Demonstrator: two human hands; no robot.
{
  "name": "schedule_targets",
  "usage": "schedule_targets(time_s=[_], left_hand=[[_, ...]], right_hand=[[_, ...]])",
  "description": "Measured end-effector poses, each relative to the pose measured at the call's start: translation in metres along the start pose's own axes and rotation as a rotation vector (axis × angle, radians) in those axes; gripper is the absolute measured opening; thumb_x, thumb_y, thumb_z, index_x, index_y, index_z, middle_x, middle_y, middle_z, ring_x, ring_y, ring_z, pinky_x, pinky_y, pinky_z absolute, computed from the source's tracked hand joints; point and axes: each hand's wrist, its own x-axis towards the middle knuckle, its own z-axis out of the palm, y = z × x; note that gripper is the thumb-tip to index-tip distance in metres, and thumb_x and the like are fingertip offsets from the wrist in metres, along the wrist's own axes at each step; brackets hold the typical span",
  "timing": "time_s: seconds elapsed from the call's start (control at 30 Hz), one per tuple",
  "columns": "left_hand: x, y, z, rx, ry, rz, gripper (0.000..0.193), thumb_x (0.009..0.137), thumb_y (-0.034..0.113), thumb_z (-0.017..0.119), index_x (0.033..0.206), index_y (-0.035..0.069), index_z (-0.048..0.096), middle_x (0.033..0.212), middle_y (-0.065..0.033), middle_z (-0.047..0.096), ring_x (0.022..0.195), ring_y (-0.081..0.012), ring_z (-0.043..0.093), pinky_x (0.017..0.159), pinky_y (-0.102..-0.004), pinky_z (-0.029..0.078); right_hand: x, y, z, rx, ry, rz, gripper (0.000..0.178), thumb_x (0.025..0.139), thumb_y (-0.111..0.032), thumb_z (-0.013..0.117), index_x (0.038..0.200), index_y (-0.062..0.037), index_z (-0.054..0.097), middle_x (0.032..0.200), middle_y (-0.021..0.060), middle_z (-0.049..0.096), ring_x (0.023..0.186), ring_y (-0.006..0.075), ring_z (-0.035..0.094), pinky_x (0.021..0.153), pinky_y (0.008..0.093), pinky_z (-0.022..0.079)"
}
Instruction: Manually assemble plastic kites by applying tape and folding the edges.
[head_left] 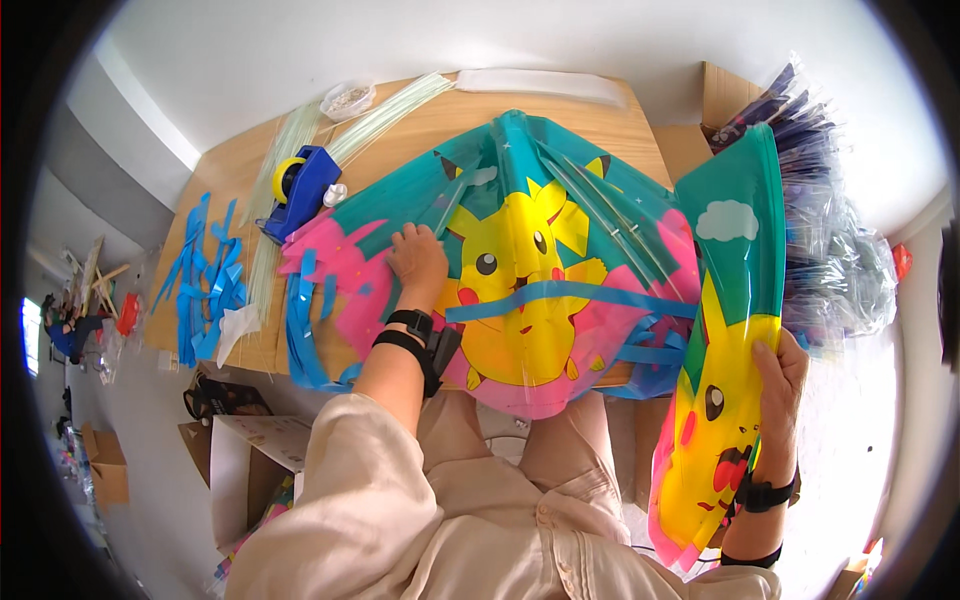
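A kite (520, 350) of green, pink and yellow plastic film with a cartoon animal lies spread over the table before me. My left hand (415, 262) rests on its left half, palm down, fingers bent a little and apart. At the right, my right hand (785, 370) grips the edge of a second, folded kite (740, 270) of the same print, which hangs upright beyond the table's right side. A blue ribbon strip (570, 290) lies across the spread kite, reaching toward the folded one. Thin clear rods (615, 232) run along the spread kite's upper right.
On the table (225, 165) are a blue tape dispenser (305, 190), bundles of pale rods (395, 115), a plastic tub (348, 100) and blue ribbon strips (205, 290). Bagged kites (830, 220) are heaped at the right. An open carton (250, 470) stands below left.
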Motion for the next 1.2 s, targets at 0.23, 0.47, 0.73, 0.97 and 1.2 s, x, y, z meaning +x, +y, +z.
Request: schedule_targets(time_s=[0.23, 0.47, 0.73, 0.97, 1.2], left_hand=[[0.056, -0.026, -0.045, -0.391, -0.256, 0.170, 0.016, 0.075, 0.011, 0.067, 0.083, 0.002, 0.057, 0.073, -0.0070, 0.058, 0.073, -0.0189, 0.058, 0.067, -0.0336, 0.045], [0.061, -0.062, -0.121, -1.612, -0.607, -0.141, 0.019, 0.087, 0.017, 0.061, 0.076, 0.002, 0.055, 0.074, 0.0025, 0.053, 0.063, -0.0065, 0.044, 0.055, -0.0262, 0.035], [0.054, -0.084, -0.080, -0.035, -0.698, 0.245, 0.020, 0.073, 0.017, 0.069, 0.071, -0.002, 0.062, 0.071, -0.0186, 0.061, 0.065, -0.0335, 0.059, 0.058, -0.0440, 0.044], [0.030, 0.011, -0.042, -0.805, -0.521, 0.009, 0.032, 0.077, 0.026, 0.068, 0.075, -0.006, 0.063, 0.064, -0.0155, 0.062, 0.053, -0.0219, 0.061, 0.049, -0.0368, 0.048], [-0.010, 0.097, -0.002, -0.844, -0.599, -0.278, 0.027, 0.070, 0.018, 0.070, 0.063, -0.007, 0.059, 0.060, -0.0189, 0.061, 0.048, -0.0253, 0.061, 0.043, -0.0361, 0.045]], right_hand=[[0.000, 0.012, 0.003, 0.007, -0.003, -0.048, 0.014, 0.090, -0.012, 0.050, 0.086, -0.0017, 0.058, 0.072, -0.0009, 0.056, 0.063, 0.0029, 0.048, 0.058, 0.0188, 0.038], [0.017, 0.025, 0.013, 0.038, 0.030, -0.046, 0.013, 0.090, -0.011, 0.051, 0.085, -0.0015, 0.058, 0.070, -0.0008, 0.055, 0.061, 0.0035, 0.049, 0.056, 0.0193, 0.038], [0.022, 0.034, 0.026, 0.065, -0.062, -0.029, 0.016, 0.091, -0.013, 0.051, 0.086, 0.0000, 0.058, 0.072, 0.0032, 0.061, 0.062, 0.0081, 0.058, 0.056, 0.0207, 0.044], [0.025, 0.047, 0.036, 0.028, -0.121, -0.010, 0.015, 0.089, -0.013, 0.052, 0.089, 0.0011, 0.059, 0.073, 0.0034, 0.062, 0.063, 0.0076, 0.057, 0.056, 0.0208, 0.043], [0.033, 0.079, 0.072, 0.083, -0.151, -0.022, 0.014, 0.087, -0.011, 0.054, 0.082, 0.0026, 0.057, 0.067, 0.0006, 0.056, 0.061, 0.0071, 0.051, 0.053, 0.0250, 0.040]])
